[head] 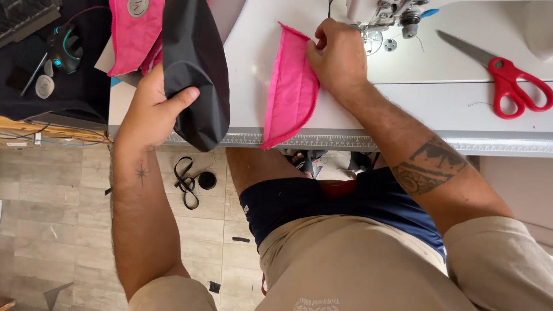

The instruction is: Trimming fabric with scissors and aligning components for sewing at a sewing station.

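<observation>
Right now your right hand (339, 57) lies flat on the pink piece (291, 86), fingers pressed together and curled slightly, fingertips holding its upper right edge against the white table (438, 98). That piece is a curved, stitched panel; it runs from just left of your knuckles down toward you, and its lower tip hangs past the table's ruler-marked front edge. Just beyond your fingertips sits the sewing machine (391, 20), its presser foot and needle area close to your index finger.

Your left hand (152, 106) pinches the black fabric (193, 69), thumb over the front and the other fingers hidden behind it, so the cloth hangs in a rounded fold lifted above the table's left corner. Above those fingers lies more pink fabric (132, 31) with a zipper edge and a round grey patch.

Well to the right of your right hand, red-handled scissors (507, 80) lie on the table, blades pointing toward the machine. Below your left wrist, on the wood-look floor (52, 219), lie a black strap (185, 181) and a small black cap (207, 181), close together.
</observation>
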